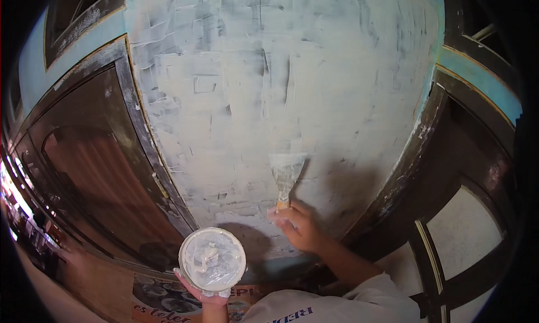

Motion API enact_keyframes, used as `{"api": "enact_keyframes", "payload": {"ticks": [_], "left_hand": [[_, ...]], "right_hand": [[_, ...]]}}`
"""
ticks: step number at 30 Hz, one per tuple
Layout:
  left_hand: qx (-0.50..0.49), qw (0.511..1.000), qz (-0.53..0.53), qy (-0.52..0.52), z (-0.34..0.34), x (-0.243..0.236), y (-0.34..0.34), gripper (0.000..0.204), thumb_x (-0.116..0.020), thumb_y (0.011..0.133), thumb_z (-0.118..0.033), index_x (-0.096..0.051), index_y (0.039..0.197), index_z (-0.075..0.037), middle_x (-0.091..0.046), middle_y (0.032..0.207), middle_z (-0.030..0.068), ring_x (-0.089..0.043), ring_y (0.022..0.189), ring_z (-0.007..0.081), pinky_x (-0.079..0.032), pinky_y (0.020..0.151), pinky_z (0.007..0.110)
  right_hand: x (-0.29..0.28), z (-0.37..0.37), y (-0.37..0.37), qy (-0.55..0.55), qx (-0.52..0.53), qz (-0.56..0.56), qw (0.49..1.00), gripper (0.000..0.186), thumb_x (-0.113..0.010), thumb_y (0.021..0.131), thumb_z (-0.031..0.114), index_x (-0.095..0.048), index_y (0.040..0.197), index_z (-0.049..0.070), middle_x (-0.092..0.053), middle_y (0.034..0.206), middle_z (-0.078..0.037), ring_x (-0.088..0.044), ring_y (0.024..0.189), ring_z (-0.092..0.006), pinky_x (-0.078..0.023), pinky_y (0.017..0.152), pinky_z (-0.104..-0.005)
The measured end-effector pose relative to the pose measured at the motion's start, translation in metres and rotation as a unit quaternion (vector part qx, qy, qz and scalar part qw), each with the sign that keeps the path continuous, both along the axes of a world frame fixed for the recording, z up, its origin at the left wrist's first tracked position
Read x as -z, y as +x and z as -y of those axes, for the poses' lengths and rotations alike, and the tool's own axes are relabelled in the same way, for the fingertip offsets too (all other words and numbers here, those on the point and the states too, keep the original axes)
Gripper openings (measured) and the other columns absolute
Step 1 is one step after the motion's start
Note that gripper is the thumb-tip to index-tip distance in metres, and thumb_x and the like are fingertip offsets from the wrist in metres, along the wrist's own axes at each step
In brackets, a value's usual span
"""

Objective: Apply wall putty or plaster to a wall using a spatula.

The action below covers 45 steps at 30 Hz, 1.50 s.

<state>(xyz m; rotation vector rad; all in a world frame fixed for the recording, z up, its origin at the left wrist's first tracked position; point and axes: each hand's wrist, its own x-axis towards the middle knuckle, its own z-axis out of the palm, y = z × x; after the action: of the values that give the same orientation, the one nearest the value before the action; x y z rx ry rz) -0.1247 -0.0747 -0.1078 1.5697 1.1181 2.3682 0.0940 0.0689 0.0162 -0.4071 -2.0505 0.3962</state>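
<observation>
- Head view, the surface: a wall (292, 76) fills the middle, coated in pale grey-white putty laid on in overlapping square strokes, with ridges and darker patches showing through. A turquoise painted band (477, 79) edged with a thin gold line runs at its upper corners.
- The room: a dark wooden door frame (143, 132) borders the wall on the left, with a reddish-brown door panel (106, 171) inside it. On the right stands another dark frame (418, 154), smeared with putty along its edge, holding pale panes (463, 233). Bright, blurred street-like shapes show at the far left rim.
- Count: one putty knife, one round dish, two hands, two door frames.
- The right hand (300, 227) is closed around the orange handle of the putty knife (286, 174), whose wide blade, smeared with putty, lies flat against the wall just above the hand.
- The left hand (205, 292) grips from beneath a round dish of putty (212, 260), fingers curled at its lower rim; it is held low, left of the knife and apart from the wall.
- A white sleeve (337, 306) shows at the lower edge.
</observation>
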Motion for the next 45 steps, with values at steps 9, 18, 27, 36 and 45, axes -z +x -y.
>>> {"api": "enact_keyframes", "payload": {"ticks": [9, 18, 27, 36, 45], "left_hand": [[0.257, 0.921, 0.288, 0.046, -0.002, -0.017, 0.011, 0.082, -0.050, 0.095, -0.043, 0.002, 0.152, -0.013, -0.017, 0.154, 0.0226, -0.033, 0.136, 0.0399, -0.031, 0.110, 0.057], [0.109, 0.963, 0.248, 0.005, 0.001, -0.003, 0.004, 0.079, -0.044, 0.096, -0.045, -0.002, 0.152, -0.009, -0.019, 0.155, 0.0191, -0.034, 0.136, 0.0383, -0.032, 0.110, 0.055], [0.384, 0.664, 0.635, 0.095, 0.004, -0.053, 0.018, 0.104, -0.073, 0.081, -0.029, 0.000, 0.152, -0.007, -0.018, 0.154, 0.0205, -0.034, 0.136, 0.0386, -0.033, 0.108, 0.056], [0.395, 0.658, 0.630, 0.119, -0.002, -0.047, 0.018, 0.083, -0.055, 0.094, -0.035, 0.000, 0.153, -0.013, -0.017, 0.155, 0.0198, -0.034, 0.135, 0.0388, -0.034, 0.108, 0.056], [0.458, 0.824, 0.330, 0.055, -0.010, -0.024, 0.003, 0.078, -0.021, 0.092, -0.069, -0.030, 0.149, -0.015, -0.026, 0.155, 0.0083, -0.030, 0.139, 0.0315, -0.023, 0.115, 0.050]], "right_hand": [[-0.127, -0.029, -0.005, -0.146, -0.047, -0.062, 0.986, 0.021, -0.044, 0.099, 0.008, -0.056, 0.116, 0.004, -0.059, 0.090, -0.004, -0.051, 0.073, -0.0068, -0.047, 0.066, -0.0229], [-0.101, -0.015, -0.009, -0.195, -0.009, -0.103, 0.975, 0.021, -0.048, 0.095, 0.004, -0.061, 0.111, 0.004, -0.062, 0.085, -0.003, -0.050, 0.066, -0.0064, -0.044, 0.059, -0.0228], [-0.081, -0.014, -0.003, -0.216, -0.005, -0.054, 0.975, 0.021, -0.045, 0.096, 0.002, -0.059, 0.111, 0.005, -0.063, 0.094, -0.005, -0.052, 0.071, -0.0067, -0.048, 0.064, -0.0233], [-0.069, -0.011, 0.000, -0.255, -0.016, -0.071, 0.964, 0.020, -0.044, 0.097, 0.003, -0.059, 0.110, 0.004, -0.063, 0.092, -0.005, -0.050, 0.069, -0.0064, -0.046, 0.063, -0.0232], [-0.055, -0.004, -0.003, -0.262, -0.014, -0.074, 0.962, 0.020, -0.045, 0.097, 0.003, -0.060, 0.110, 0.004, -0.062, 0.087, -0.004, -0.047, 0.067, -0.0055, -0.044, 0.061, -0.0225]]}}
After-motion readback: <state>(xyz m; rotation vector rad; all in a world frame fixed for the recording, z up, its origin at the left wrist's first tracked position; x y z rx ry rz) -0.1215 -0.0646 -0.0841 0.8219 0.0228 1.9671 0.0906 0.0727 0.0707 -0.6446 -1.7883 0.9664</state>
